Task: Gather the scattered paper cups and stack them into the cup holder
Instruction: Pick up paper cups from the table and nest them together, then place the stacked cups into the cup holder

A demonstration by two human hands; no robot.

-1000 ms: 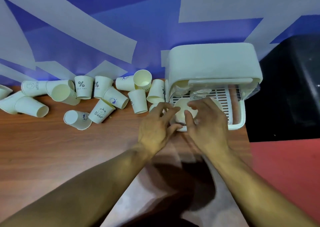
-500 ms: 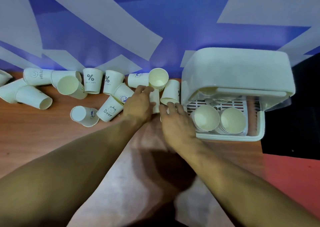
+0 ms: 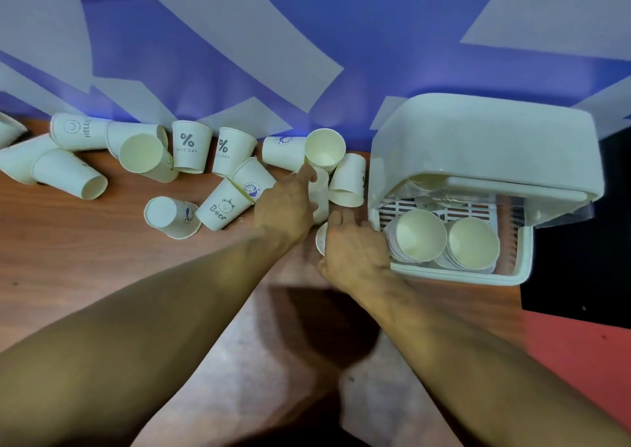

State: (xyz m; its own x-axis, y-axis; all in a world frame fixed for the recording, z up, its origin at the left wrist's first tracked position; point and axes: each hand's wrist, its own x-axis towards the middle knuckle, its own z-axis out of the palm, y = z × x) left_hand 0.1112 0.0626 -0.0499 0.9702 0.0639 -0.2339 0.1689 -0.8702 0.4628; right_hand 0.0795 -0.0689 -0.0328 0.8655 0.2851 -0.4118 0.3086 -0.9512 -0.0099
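Loose paper cups [image 3: 186,146] lie strewn along the back of the bench [image 3: 85,258], left of the cup holder [image 3: 478,153] (at the bench's right end). Two cup stacks [image 3: 421,235] sit side by side inside the holder. Both hands, left hand [image 3: 285,207] and right hand [image 3: 355,252], lie between the scatter and the holder.

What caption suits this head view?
Both hands, left and right, reach for scattered paper cups beside the cup holder.

Matt paper cups [image 3: 191,147], smooth white plastic holder [image 3: 485,146], wood-grain tabletop [image 3: 85,252].
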